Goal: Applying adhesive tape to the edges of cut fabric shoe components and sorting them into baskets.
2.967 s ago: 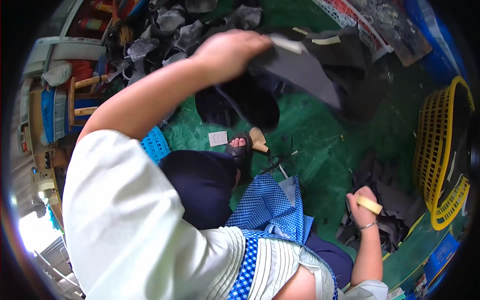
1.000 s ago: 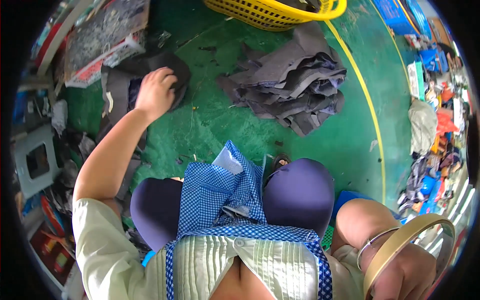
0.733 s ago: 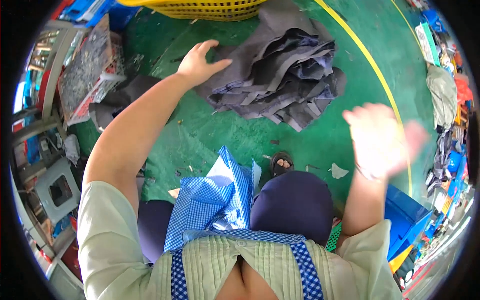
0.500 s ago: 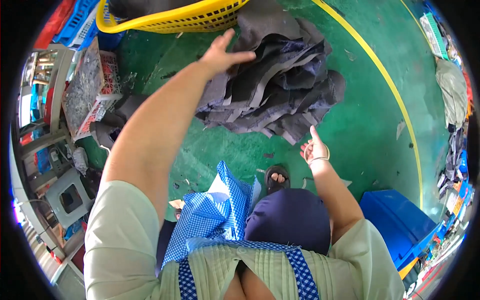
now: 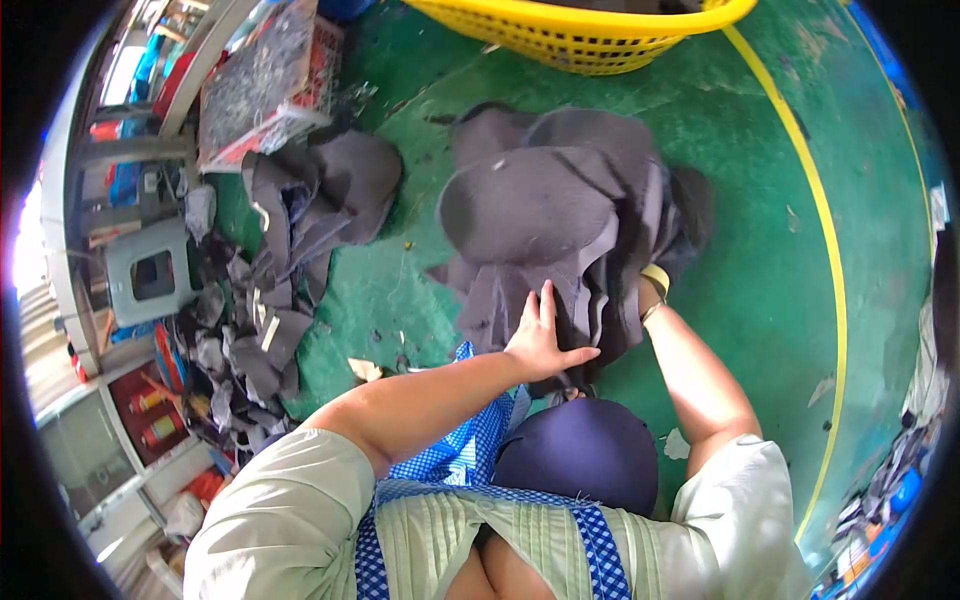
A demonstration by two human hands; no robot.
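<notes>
A heap of dark grey fabric pieces [image 5: 530,205], stacked in layers with a smooth rounded piece on top, lies on the green floor in front of me. My left hand [image 5: 540,342] rests on the heap's near edge, fingers spread and palm down. At the right side of the heap, my right hand [image 5: 652,294] reaches in against the layers. Its fingers are hidden by the fabric, and a bangle [image 5: 653,311] circles that wrist.
Beyond the heap stands a yellow plastic basket [image 5: 600,45]. To the left lie more grey pieces [image 5: 350,185] and scraps [image 5: 250,350], near a crate [image 5: 265,95] and a grey plastic frame [image 5: 150,275]. A yellow line [image 5: 825,220] curves along the floor at right.
The heap has turned so a smooth rounded piece faces up. My left hand has come from its far left to its near edge; my right hand has moved in against its side.
</notes>
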